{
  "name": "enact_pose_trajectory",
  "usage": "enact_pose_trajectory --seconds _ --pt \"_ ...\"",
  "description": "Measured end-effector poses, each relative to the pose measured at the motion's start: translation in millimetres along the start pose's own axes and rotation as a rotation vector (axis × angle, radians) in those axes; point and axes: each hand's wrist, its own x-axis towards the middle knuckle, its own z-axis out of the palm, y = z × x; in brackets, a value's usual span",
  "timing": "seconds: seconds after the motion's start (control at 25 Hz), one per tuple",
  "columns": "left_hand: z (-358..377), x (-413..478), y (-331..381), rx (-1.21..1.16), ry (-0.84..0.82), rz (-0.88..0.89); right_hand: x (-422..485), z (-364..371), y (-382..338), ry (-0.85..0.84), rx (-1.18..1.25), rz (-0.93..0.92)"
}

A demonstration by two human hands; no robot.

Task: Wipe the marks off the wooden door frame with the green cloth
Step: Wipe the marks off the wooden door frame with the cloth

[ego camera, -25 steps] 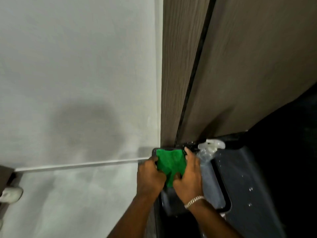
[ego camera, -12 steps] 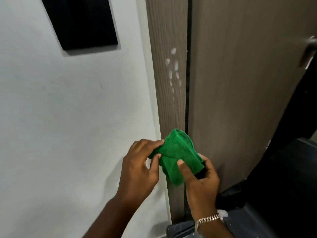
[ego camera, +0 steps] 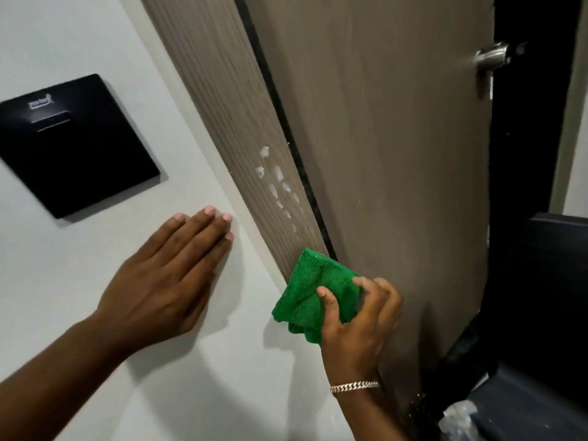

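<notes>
Where the view begins at the left, we note a flat black square wall panel (ego camera: pixel 73 144), glossy, with a narrow slot and a small pale logo too blurred to read, mounted on a smooth white painted wall (ego camera: pixel 63 36). Below and just right of the panel, our left hand (ego camera: pixel 165 275) lies open and flat against that wall, fingers straight and together, palm to the plaster, holding nothing.

Next to the right runs the wooden door frame (ego camera: pixel 219 100), a long grey-brown strip with fine lengthwise grain, tilted in the view from upper left to lower right. On its lower stretch we record a cluster of small white marks (ego camera: pixel 276 183), irregular blotches and streaks, still present. A thin dark gap (ego camera: pixel 280 100) separates the frame from the door leaf (ego camera: pixel 381 122), which is a smoother, matt brown surface with faint pale specks.

Just below the marks, the green cloth (ego camera: pixel 313 291), a thick, nubby towelling bunched into a folded wad, has its upper edge touching the frame. Our right hand (ego camera: pixel 359 326) is closed around the cloth's lower part, thumb on top and fingers curled behind it. A silver chain bracelet (ego camera: pixel 354 386) circles that wrist.

At the far right, a brushed metal door handle (ego camera: pixel 490 62) projects from the door's edge, and a dark bin (ego camera: pixel 541 409) with crumpled clear plastic sits in the lower corner.
</notes>
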Motion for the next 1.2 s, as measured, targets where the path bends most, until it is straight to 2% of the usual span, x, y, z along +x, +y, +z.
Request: enact_pose_trajectory --seconds 0.12,0.32,0.36,0.48,0.52,0.64,0.68,0.8,0.84,1.0,1.12,1.2 --pt "1.1 6.3 -1.5 0.084 -0.004 -0.029 -16.5 13.9 -3.6 -0.009 -0.006 -0.056" --pt "2.0 9.7 1.7 0.174 -0.118 -0.107 -24.1 52.1 -39.2 -0.159 0.037 0.065" --pt "2.5 11.6 1.6 0.198 -0.14 -0.115 -23.9 55.4 -37.3 -0.172 -0.016 0.02" --pt "0.7 11.3 3.1 0.219 -0.158 -0.118 -32.6 49.5 -7.0 -0.199 -0.172 -0.295" --pt "-0.3 11.8 2.8 0.228 -0.155 -0.114 -30.3 49.7 -0.5 -0.183 -0.192 -0.347" --pt "0.1 14.3 1.0 0.26 -0.155 -0.096 -11.3 60.4 -6.8 -0.099 -0.162 -0.318" --pt "1.3 14.8 0.7 0.261 -0.15 -0.094 -8.8 62.3 -6.3 -0.092 -0.148 -0.361" --pt "2.3 14.5 1.7 0.254 -0.144 -0.116 -3.0 49.2 21.3 -0.116 -0.202 -0.698" --pt "2.5 14.0 1.9 0.255 -0.135 -0.127 4.8 46.3 25.2 -0.111 -0.194 -0.743" --pt "5.4 13.2 2.3 0.245 -0.103 -0.142 20.9 60.6 -1.6 -0.067 -0.099 -0.658" --pt "8.0 14.5 3.8 0.26 -0.087 -0.159 18.3 47.9 20.2 -0.133 -0.178 -0.888" --pt "8.6 14.1 5.0 0.266 -0.071 -0.199 32.2 43.3 21.7 -0.159 -0.143 -0.866"
